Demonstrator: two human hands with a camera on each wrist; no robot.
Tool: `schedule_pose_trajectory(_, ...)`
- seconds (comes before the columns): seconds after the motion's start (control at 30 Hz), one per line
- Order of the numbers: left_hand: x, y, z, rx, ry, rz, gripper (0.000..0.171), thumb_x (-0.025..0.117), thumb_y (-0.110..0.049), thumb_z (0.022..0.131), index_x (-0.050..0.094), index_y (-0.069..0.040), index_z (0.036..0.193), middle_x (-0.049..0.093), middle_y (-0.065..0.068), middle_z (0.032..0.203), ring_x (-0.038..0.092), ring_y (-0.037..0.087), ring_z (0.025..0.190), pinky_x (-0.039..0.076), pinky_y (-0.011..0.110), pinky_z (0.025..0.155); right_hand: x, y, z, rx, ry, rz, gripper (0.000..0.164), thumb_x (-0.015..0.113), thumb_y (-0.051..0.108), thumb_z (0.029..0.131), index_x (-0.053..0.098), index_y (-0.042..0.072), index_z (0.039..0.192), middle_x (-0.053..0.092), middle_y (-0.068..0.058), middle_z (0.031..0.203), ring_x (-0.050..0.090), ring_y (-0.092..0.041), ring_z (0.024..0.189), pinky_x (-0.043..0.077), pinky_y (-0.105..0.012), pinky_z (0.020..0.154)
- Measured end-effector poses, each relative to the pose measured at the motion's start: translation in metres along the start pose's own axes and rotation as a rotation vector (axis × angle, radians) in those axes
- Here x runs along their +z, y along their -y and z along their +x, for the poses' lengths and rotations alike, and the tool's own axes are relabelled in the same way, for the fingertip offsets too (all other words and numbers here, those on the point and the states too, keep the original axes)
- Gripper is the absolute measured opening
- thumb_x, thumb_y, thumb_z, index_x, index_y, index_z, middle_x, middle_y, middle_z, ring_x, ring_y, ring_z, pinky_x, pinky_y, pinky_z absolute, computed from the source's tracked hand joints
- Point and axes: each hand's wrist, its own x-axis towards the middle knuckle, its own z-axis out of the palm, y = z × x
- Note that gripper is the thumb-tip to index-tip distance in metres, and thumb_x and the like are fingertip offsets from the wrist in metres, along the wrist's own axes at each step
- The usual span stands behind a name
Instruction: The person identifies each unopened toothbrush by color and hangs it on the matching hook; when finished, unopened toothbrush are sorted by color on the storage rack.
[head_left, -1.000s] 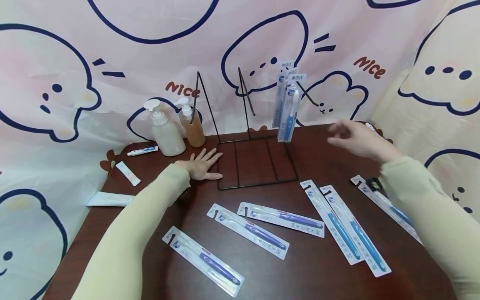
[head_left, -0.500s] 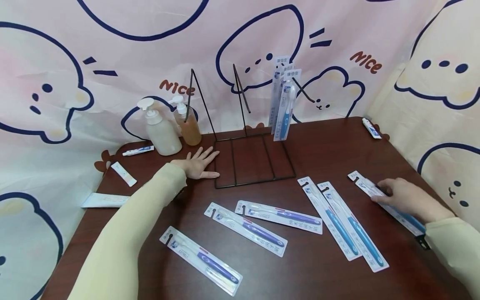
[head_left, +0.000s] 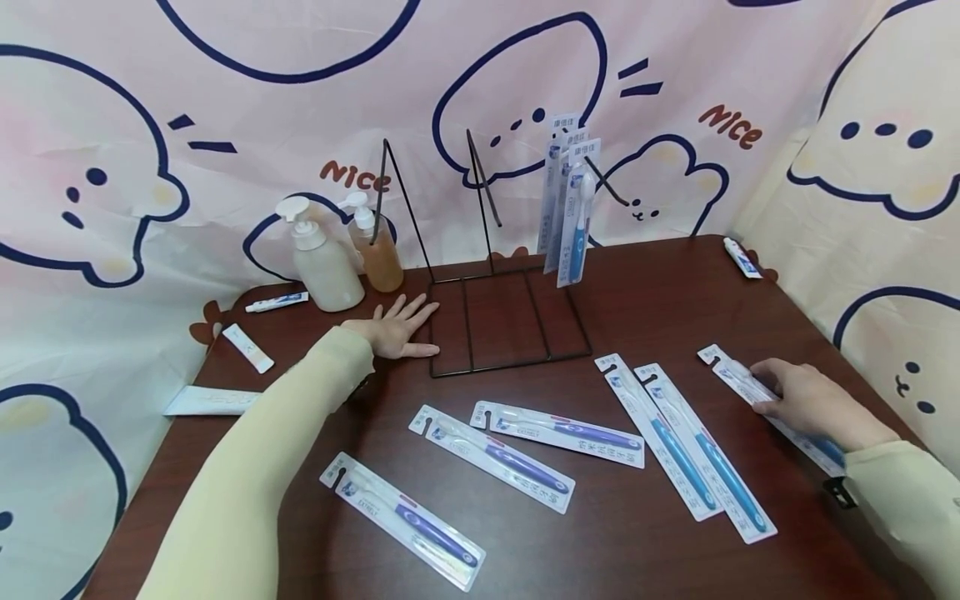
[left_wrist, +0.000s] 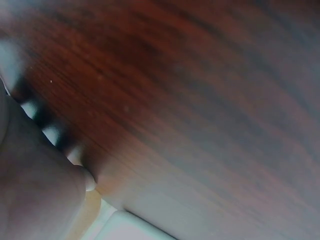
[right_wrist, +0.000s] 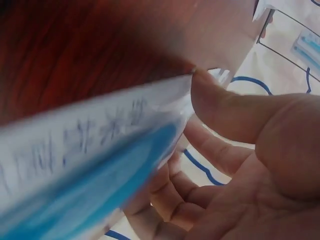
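At the right of the head view, my right hand is over a packaged toothbrush with a blue handle. The right wrist view shows its thumb on one edge of the pack and curled fingers at the other, gripping it. My left hand lies with spread fingers on the table, fingertips at the left side of a black wire rack. Several toothbrush packs hang from the rack's right hook. The left wrist view shows mostly blurred table.
Two blue toothbrush packs lie left of my right hand, and purple ones lie in the middle front. Two pump bottles stand behind my left hand. Small tubes lie at the left edge; another tube lies back right.
My right hand has come down from beside the rack to the blue toothbrush pack at the right and grips it. The hanging packs have swung slightly. My left hand stays in place.
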Motion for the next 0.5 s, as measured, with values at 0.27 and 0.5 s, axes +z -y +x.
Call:
schedule_pose_trajectory(0.27,0.001,0.001,-0.001,0.005,0.011,0.014,0.092,0.036,-0.074,0.081,-0.003,-0.026,0.149,-0.01,0.006,0.153,-0.009,0.037,0.136,0.002,0.065,0.099,-0.003,-0.003,-0.004,0.056,0.025,0.051,0.075,0.076,0.029,0.074,0.039,-0.012,0.125,0.05,-0.035,0.104,0.054,-0.037,0.079,0.045,-0.05,0.062)
schedule_pose_trajectory(0.5,0.001,0.002,-0.001,-0.007,0.014,0.015,0.091,0.035,-0.075,0.08,-0.004,-0.028,0.148,-0.011,0.004,0.153,-0.009,0.035,0.137,0.001,0.064,0.1,-0.013,0.009,-0.012,0.014,-0.052,0.054,0.044,0.072,0.026,0.079,0.056,-0.003,0.109,0.059,-0.025,0.094,0.054,-0.03,0.075,0.045,-0.042,0.059)
